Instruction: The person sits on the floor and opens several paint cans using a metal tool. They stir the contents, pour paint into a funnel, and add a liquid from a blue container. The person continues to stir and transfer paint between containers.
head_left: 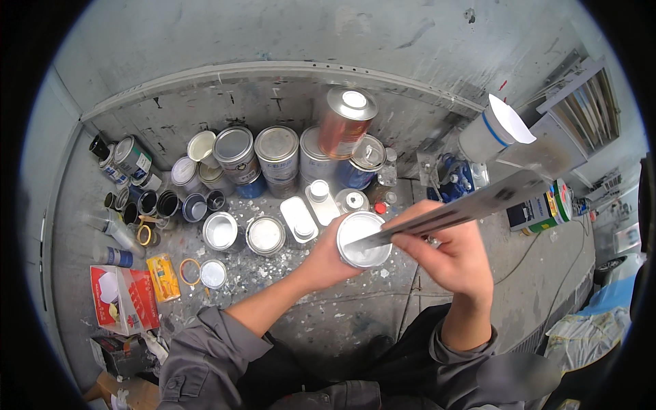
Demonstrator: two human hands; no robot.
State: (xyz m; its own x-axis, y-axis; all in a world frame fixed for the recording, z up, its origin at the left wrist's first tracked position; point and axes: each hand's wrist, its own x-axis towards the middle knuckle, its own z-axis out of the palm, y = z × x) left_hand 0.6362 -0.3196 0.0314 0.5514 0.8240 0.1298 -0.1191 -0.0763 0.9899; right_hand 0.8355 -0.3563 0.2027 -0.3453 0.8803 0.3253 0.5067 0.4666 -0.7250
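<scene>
My left hand point(326, 258) is wrapped around the side of a cup of white paint point(363, 256), held up above the floor. In my right hand point(447, 254) is a long flat grey mixing stick point(465, 208), pinched between thumb and fingers. Its narrow end dips into the cup, and the wide end slants up to the right. Just beyond the cup stand a white rectangular can point(298, 217) and another white can point(321, 205) with a pale cap. Open cans of white paint point(221, 232) and a lidded can point(266, 236) are left of my left hand.
Paint cans point(277, 154) line the back wall, with a copper-coloured can point(347, 126) on top. Dark empty cups point(168, 203) cluster at left, near a yellow packet point(163, 277) and a red box point(123, 297). At right are a spray gun point(456, 179) and a white paper strainer point(509, 123).
</scene>
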